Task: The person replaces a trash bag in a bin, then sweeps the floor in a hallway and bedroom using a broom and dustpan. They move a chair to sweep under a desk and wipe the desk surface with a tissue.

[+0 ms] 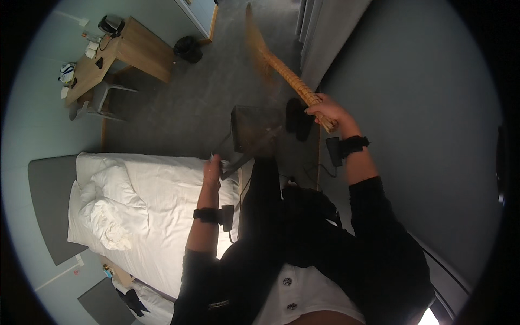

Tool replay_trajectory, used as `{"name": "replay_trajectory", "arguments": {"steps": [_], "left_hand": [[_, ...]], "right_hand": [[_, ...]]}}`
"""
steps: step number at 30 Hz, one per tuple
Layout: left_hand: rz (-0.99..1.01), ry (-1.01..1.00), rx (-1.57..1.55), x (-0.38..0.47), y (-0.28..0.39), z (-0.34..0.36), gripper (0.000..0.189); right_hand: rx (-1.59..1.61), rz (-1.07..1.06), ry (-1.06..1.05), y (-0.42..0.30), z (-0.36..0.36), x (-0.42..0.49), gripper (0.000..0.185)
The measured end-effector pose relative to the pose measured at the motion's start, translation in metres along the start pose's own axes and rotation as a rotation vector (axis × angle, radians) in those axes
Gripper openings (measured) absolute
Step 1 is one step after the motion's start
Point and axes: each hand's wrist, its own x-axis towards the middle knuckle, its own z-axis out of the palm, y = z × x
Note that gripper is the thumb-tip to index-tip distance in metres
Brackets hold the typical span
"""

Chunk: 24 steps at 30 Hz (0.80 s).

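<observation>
My right hand is closed around the bound handle of a straw broom, whose blurred head points away at the top. My left hand is closed on a thin part of a dark dustpan; its exact grip is blurred. The dustpan hangs over the grey floor in front of me, beside the bed's foot. Dark shoes stand on the floor between the dustpan and the right wall. Each wrist wears a black strap with a small box.
A bed with white bedding lies at left. Further off are a wooden desk with a kettle, a chair and a black waste bin. A grey curtain hangs along the right wall.
</observation>
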Motion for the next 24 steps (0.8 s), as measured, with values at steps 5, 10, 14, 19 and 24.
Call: {"name": "replay_trajectory", "arguments": {"steps": [5,10,14,19,24], "left_hand": [[0.008,0.036,-0.068,0.058,0.032,-0.009,0.03],[-0.01,-0.015,0.046,0.096,0.042,-0.036,0.026],[-0.053,0.114,0.077,0.123,0.044,-0.054,0.032],[-0.104,0.073,0.178,0.15,0.035,-0.079,0.033],[-0.152,0.216,0.202,0.154,0.023,-0.104,0.032]], "right_hand": [[-0.053,-0.026,0.028,-0.041,-0.004,0.006,0.051],[0.034,0.024,0.072,-0.062,-0.002,0.001,0.039],[0.005,0.023,0.083,-0.059,-0.002,-0.003,0.048],[0.061,0.064,0.139,-0.047,-0.007,0.0,0.043],[0.035,0.149,0.155,-0.043,-0.012,0.002,0.041]]}}
